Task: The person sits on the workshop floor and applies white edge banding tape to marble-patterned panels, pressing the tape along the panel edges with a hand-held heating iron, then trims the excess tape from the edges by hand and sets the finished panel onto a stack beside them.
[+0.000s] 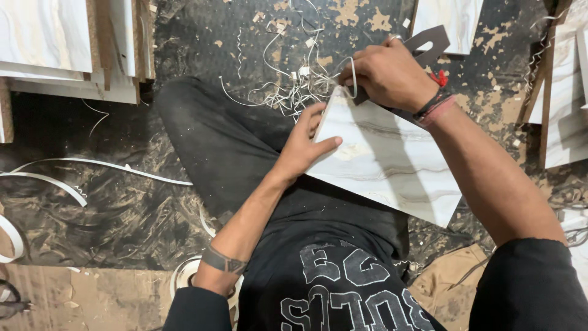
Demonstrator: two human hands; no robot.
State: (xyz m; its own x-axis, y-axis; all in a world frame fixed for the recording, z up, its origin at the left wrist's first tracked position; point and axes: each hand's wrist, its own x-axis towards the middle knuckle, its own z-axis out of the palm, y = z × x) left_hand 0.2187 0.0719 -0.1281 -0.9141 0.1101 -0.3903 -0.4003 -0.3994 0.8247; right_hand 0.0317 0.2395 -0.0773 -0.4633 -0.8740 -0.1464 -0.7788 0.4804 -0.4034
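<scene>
Marbled panel (392, 162) lies across lap, long axis running right; left hand (304, 147) presses flat on its near-left edge; right hand (389, 73) clamps dark trimming blade (429, 43) at far corner; curled edge-strip (353, 76) lifting there.

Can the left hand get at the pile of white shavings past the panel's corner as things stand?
Probably yes. The left hand rests on the panel near its corner, and the shavings lie on the floor just beyond, with nothing between. The right hand, holding the scraper, sits to the side.
</scene>
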